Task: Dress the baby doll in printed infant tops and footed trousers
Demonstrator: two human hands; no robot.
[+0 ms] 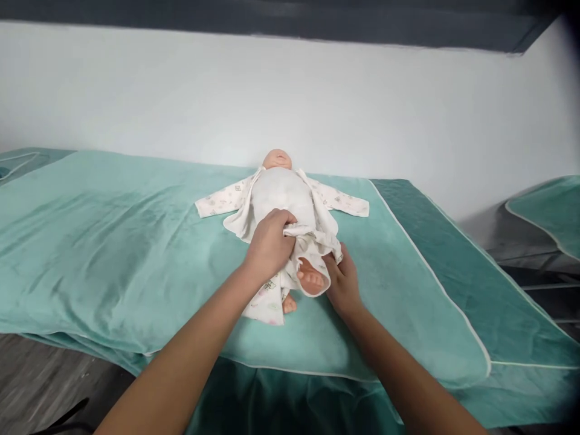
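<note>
A baby doll lies on its back with its head toward the wall. Its white patterned jacket is spread open, sleeves out to both sides. My left hand is closed on the waist of the white baby pants, bunched at the doll's hips. On the other side, my right hand grips the cloth of the pants leg, its fingertips partly hidden behind the fabric. One doll foot shows inside that leg opening. The other foot pokes out beside the second pants leg.
A teal cover lies over the bed, with loose wrinkles on the left. A darker teal strip runs along the right. Behind is a white wall; another teal-covered surface stands at the far right. Grey flooring shows lower left.
</note>
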